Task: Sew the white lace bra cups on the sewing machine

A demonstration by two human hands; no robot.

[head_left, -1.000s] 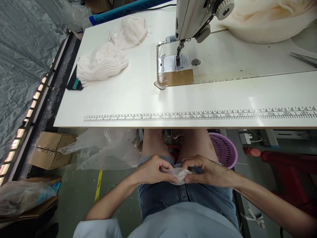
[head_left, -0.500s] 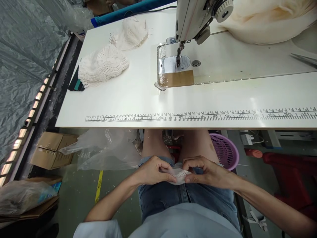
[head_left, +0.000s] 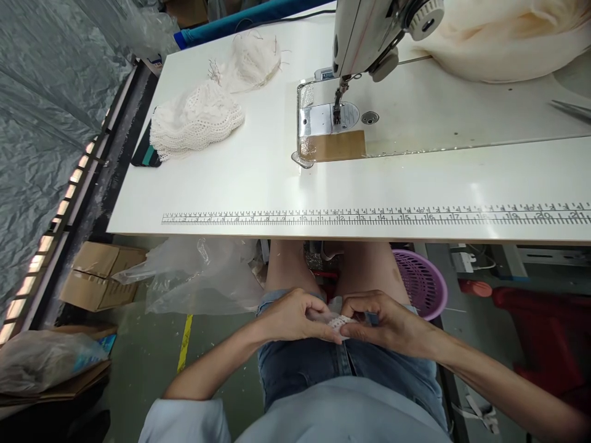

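Over my lap, a small piece of white lace fabric [head_left: 338,322] is pinched between both hands, much of it covered by the fingers. My left hand [head_left: 302,317] is closed on its left side, thumb pointing right. From the other side my right hand [head_left: 376,319] grips the lace edge between thumb and bent fingers. The fingertips of the two hands almost meet. Up on the table, white lace pieces [head_left: 196,120] lie at the left, with a sheer white piece with loose threads [head_left: 253,61] behind them.
A sewing machine [head_left: 364,43] stands on the white table [head_left: 231,184], which has a printed ruler [head_left: 369,216] along its front edge. Pale fabric [head_left: 512,43] and pointed metal tips [head_left: 572,111] are at the right. Below are a purple basket [head_left: 422,283], clear plastic [head_left: 203,277] and a cardboard box [head_left: 99,277].
My left hand has moved slightly right, closer to my right hand, and less of the lace fabric shows between them. The whole view has shifted a little.
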